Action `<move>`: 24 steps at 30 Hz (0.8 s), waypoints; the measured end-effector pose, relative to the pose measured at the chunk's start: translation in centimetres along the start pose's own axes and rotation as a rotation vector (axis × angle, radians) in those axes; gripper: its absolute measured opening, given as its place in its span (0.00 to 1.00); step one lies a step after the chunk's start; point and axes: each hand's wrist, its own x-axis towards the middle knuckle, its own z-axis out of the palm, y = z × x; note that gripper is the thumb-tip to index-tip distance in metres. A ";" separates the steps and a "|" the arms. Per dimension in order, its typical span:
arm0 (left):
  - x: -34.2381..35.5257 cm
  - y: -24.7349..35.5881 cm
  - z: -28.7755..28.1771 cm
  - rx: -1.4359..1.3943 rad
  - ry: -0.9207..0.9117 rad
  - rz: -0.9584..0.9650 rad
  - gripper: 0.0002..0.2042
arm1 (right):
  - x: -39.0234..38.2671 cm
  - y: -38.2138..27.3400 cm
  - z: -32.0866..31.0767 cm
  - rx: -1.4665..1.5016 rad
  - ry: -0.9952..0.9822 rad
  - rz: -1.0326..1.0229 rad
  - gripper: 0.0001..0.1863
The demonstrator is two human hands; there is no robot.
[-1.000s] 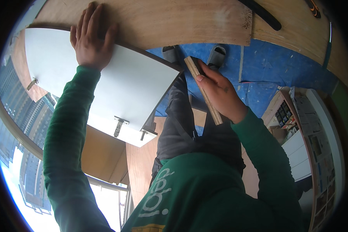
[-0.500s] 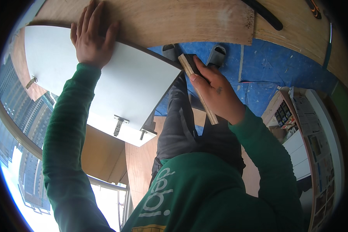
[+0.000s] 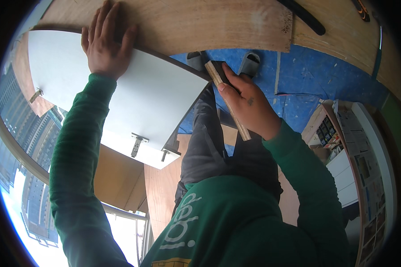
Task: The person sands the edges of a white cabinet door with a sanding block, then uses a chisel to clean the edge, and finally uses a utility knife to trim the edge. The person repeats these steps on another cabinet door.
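Note:
A white cabinet door (image 3: pixel 151 91) with metal hinges lies at a slant in front of me on the left. My left hand (image 3: pixel 107 46) rests flat on its far edge, fingers spread and reaching past it towards the brown wooden board. In my right hand (image 3: pixel 251 100) is a narrow wooden block (image 3: pixel 231 104) with pale layered plywood edges and a dark face. My thumb lies along its near side, and the other fingers are partly hidden behind it. The block's upper part is at the door's right corner; whether it touches I cannot tell.
A wooden board (image 3: pixel 218 22) spans the far side, with a black tube-like piece (image 3: pixel 305 18) on the right. Blue sheeting (image 3: pixel 307 73) covers the floor, where grey slippers (image 3: pixel 249 64) lie. A shelf unit (image 3: pixel 343 133) stands right; a window (image 3: pixel 26 178) is left.
My right hand and the wooden block have shifted very slightly away from me and to the left. My left hand and the cabinet door stay in place.

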 end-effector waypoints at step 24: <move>0.0 -0.1 0.0 0.021 -0.013 0.002 0.31 | -1.8 -0.3 3.2 0.114 0.241 -0.060 0.29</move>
